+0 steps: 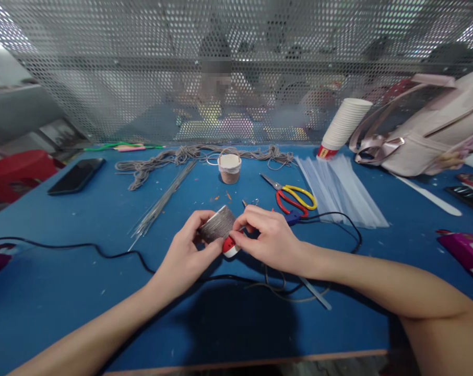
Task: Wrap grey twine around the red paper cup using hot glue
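Observation:
A paper cup [232,246], red and white at one end, lies tilted over the blue table with grey cord [217,225] wound round most of it. My left hand [189,245] grips the cup from the left, thumb along its near side. With thumb and fingers pinched together, my right hand [265,235] is at the cup's right side, where the winding meets the red band. The cord between those fingertips is mostly hidden. A loose length of cord [273,287] loops on the table below my right hand.
Red-and-yellow scissors [295,198], clear glue sticks [338,193], stacked paper cups [346,125] and a pale backpack [428,125] are on the right. Behind stand a small wrapped basket [229,169] and grey cord bundles [142,169]. Thin wires [162,201], a phone [77,176] and a black cable [99,250] lie left.

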The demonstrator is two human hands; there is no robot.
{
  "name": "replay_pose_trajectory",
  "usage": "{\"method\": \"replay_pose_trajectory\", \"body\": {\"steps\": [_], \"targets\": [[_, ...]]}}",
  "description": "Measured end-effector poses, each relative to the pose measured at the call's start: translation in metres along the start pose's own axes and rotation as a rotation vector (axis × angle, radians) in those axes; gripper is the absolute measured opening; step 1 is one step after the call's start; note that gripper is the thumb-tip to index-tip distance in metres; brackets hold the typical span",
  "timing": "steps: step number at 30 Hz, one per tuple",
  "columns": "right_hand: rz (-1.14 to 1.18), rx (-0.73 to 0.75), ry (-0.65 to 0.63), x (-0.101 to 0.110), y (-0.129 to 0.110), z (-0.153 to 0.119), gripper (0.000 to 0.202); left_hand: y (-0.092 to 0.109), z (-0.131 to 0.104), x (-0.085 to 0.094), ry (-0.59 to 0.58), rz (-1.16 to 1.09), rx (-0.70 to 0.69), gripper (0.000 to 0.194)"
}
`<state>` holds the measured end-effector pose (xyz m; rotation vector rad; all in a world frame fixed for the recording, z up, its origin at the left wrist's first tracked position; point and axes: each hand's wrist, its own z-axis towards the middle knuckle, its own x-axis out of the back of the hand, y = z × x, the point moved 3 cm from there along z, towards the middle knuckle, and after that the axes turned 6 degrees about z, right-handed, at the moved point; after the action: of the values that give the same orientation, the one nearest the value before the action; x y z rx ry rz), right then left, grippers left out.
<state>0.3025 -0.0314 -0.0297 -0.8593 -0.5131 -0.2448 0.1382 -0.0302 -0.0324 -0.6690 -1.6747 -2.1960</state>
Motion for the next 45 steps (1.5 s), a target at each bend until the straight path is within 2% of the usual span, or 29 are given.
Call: {"method": "replay_pose_trajectory", "body": {"steps": [10, 25, 45], "targets": [[0.041, -0.012, -0.002, 0.0006, -0.0018, 0.0002, 0.009, -0.0007, -0.0017, -0.0001, 0.043, 0.019, -0.019, 0.021], [0.069, -0.005, 0.003, -0.0003, 0.0002, -0.0002, 0.012, -0.0038, -0.0018, 0.0015, 0.038, 0.012, -0.028, 0.018], [0.102, 0.007, 0.014, 0.0002, -0.0001, 0.0005, 0.011, 0.0017, -0.0011, 0.0040, 0.052, 0.046, 0.041, 0.020]]}}
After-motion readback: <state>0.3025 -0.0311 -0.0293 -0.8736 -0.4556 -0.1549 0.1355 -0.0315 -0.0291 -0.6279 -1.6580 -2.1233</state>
